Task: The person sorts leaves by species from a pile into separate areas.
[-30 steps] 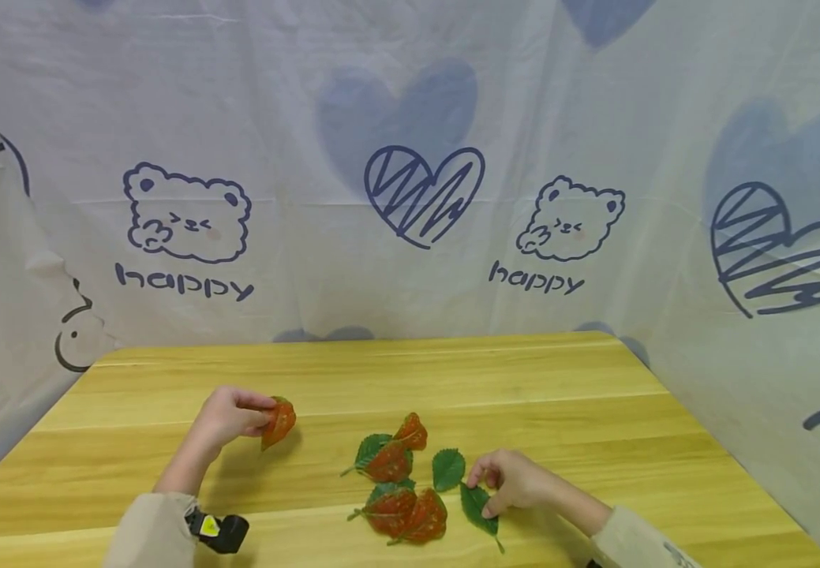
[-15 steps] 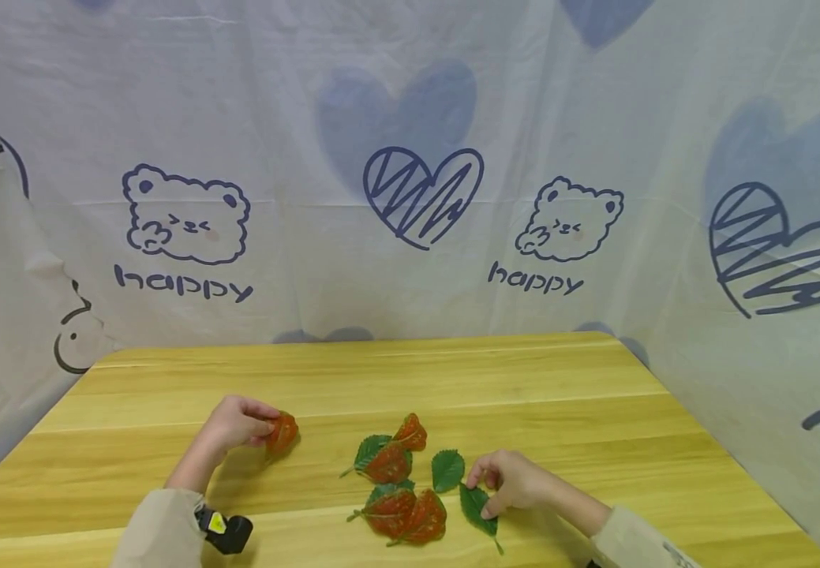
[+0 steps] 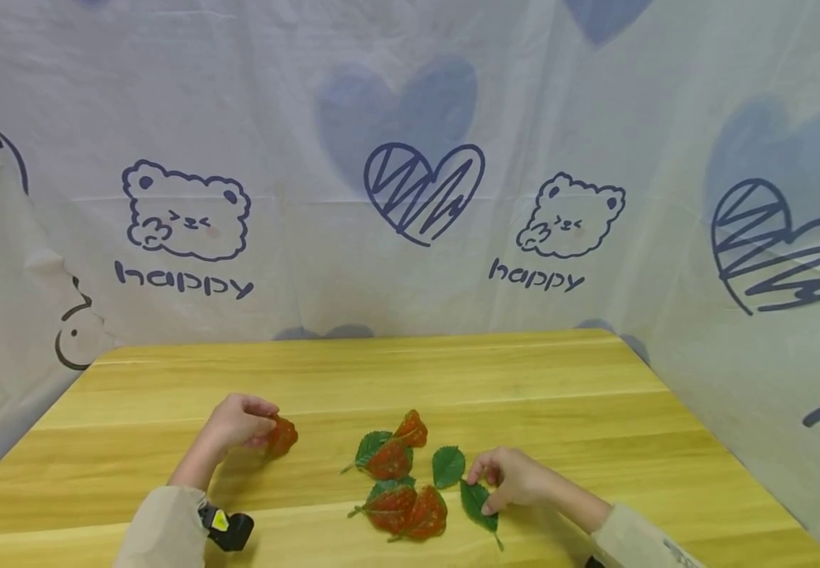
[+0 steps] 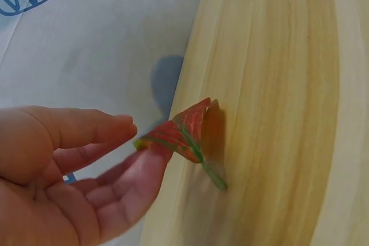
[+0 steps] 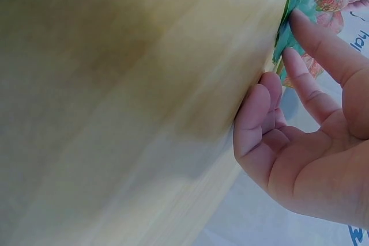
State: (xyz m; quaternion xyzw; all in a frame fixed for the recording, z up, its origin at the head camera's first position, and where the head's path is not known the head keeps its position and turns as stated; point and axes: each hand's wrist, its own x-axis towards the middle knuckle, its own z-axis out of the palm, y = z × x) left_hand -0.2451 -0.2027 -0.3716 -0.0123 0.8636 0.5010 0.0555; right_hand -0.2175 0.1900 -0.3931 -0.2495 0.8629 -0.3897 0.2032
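My left hand (image 3: 239, 422) holds the edge of a red leaf (image 3: 282, 436) between thumb and fingers, low over the left part of the table. In the left wrist view this red leaf (image 4: 187, 131) stands folded and tilted, its green stem pointing down to the wood. My right hand (image 3: 512, 479) has thumb and forefinger on a dark green leaf (image 3: 477, 505) lying on the table, its other fingers curled. Left of that leaf lies another round green leaf (image 3: 448, 468). In the right wrist view the green leaf (image 5: 302, 1) shows under the fingertips.
Mid-table lie two overlapping groups of red and green leaves, an upper one with a red leaf (image 3: 390, 460) and a lower one with a red leaf (image 3: 427, 514). The wooden table (image 3: 559, 379) ends at a printed white curtain (image 3: 338, 292) behind and at the sides.
My left hand has come down slightly and to the right, lowering the red leaf toward the table. Over the last half second it has barely moved. The right hand stays put on the green leaf.
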